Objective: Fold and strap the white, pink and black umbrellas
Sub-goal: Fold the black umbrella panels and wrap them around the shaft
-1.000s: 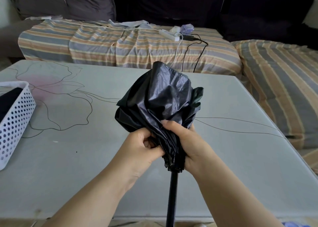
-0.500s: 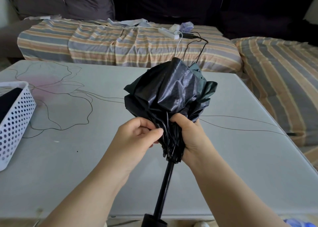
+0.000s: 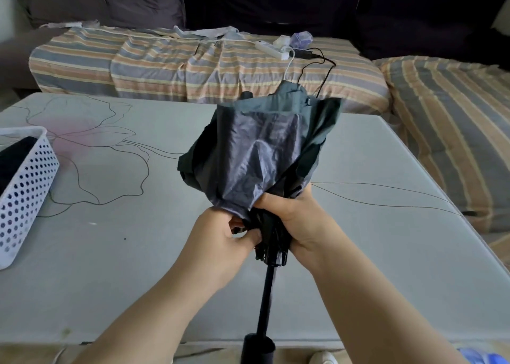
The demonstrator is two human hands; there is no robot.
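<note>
The black umbrella [image 3: 259, 154] is held upright over the table, its canopy loose and bunched, its shaft running down to the handle [image 3: 258, 348] at the bottom edge. My right hand [image 3: 298, 220] grips the gathered fabric and ribs at the canopy's lower end. My left hand [image 3: 220, 239] pinches the fabric edge beside it, on the left. A dark item lies in the white basket [image 3: 24, 195] at the left; what it is I cannot tell. No white or pink umbrella is in view.
The grey table [image 3: 138, 267] with a flower drawing fills the foreground. Behind it stands a sofa with a striped cover [image 3: 165, 68], carrying a white power strip [image 3: 271, 50] and black cables. A striped cushion [image 3: 455, 129] lies to the right.
The canopy has been turned and spread wider, a flat panel now facing me. The umbrella sits higher, so more of the shaft and the handle show. Both hands have regripped at the canopy's lower end.
</note>
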